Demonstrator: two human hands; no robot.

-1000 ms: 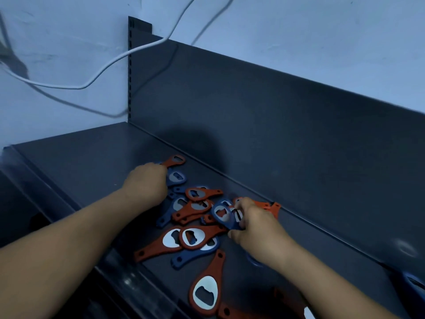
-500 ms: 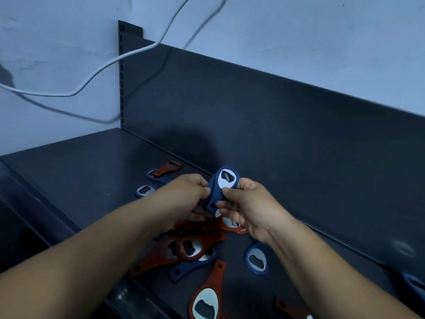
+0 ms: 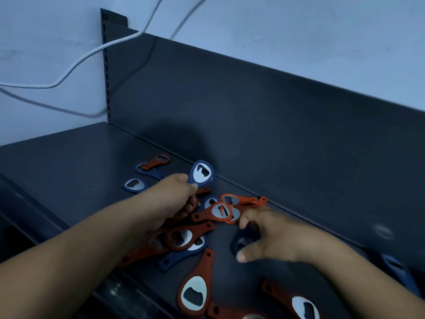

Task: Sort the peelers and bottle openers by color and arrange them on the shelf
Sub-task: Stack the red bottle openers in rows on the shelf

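1. A blue bottle opener is pinched by its handle in the left hand, with its metal-lined head raised above the dark shelf.
2. The right hand is seen blurred, its fingers spread and loosely curved over a dark blue opener; contact cannot be told.
3. Between the hands, a pile of red and blue openers is heaped, topped by a red opener.
4. A second blue opener is laid apart to the left, and beyond it a small red opener is crossed over another blue one.
5. A large red opener is laid nearest the camera.
6. A white cable is draped across the wall.
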